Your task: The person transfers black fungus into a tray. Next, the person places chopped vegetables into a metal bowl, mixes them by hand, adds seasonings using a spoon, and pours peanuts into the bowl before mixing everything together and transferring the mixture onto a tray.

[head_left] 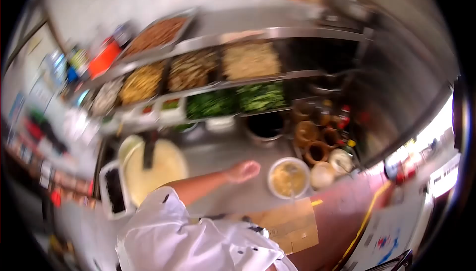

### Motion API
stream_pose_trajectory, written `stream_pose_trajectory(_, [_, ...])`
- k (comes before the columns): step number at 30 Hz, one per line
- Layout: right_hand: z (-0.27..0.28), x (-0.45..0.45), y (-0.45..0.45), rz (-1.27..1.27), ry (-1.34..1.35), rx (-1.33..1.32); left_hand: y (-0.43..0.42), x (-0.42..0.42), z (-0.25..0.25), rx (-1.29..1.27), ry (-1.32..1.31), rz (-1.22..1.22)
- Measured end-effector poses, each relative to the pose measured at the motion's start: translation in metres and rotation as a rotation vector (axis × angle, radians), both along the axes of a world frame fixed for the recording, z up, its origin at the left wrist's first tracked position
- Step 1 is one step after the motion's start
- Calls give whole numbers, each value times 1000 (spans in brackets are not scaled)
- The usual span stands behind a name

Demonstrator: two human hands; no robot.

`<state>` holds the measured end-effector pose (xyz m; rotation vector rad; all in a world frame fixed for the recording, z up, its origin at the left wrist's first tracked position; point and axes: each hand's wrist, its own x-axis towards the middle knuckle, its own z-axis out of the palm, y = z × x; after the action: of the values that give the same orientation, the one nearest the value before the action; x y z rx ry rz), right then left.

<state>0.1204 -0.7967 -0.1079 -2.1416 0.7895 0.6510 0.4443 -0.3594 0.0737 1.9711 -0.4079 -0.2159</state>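
Observation:
One bare hand (244, 171) reaches over the steel counter from a white short sleeve on the left, its fingers blurred and partly curled; whether it holds anything cannot be made out. Just right of it stands a white bowl (272, 187) of yellowish food with a utensil in it. Near the forearm, at the left, is a large round container of pale cream-coloured contents (166, 164) with a dark handle across its edge. Beside that sits a white tub (106, 199) of dark food. My other hand does not show.
Trays of chopped greens (210, 105), yellow strips (142, 83) and brown pieces (192, 70) line the back. A dark pot (267, 124) stands behind the bowl. Jars and bottles (317, 152) crowd the right. Cardboard (292, 224) lies at the front edge.

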Motion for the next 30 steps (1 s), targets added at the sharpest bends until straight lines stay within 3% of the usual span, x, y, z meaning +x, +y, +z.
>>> stream_pose_trajectory(1, [-4,15,-2,66,-1,2,38,-49,-14,114,48,14])
stream_pose_trajectory(3, [-12,50,-3,215,-4,14,100,-145,-23,178,383,241])
stream_pose_trajectory(6, [-25,112,27,381,16,50,161,-288,-31,-222,720,835])
stream_pose_trajectory(10, [-31,178,91,533,53,113,227,-419,-52,-490,816,1402])
stream_pose_trajectory(14, [-27,207,163,611,87,164,282,-508,-60,-703,763,1735])
stream_pose_trajectory(18, [-22,200,220,638,114,176,343,-558,-76,-898,649,1875])
stream_pose_trajectory(22, [-19,172,256,628,136,126,423,-578,-102,-1120,508,1859])
stream_pose_trajectory(27, [-1,116,278,598,182,2,513,-595,-162,-1524,343,1585])
stream_pose_trajectory(29, [7,94,279,586,205,-53,515,-580,-150,-1789,317,1515])
stream_pose_trajectory(30, [10,84,278,585,215,-71,501,-564,-109,-1491,263,1698])
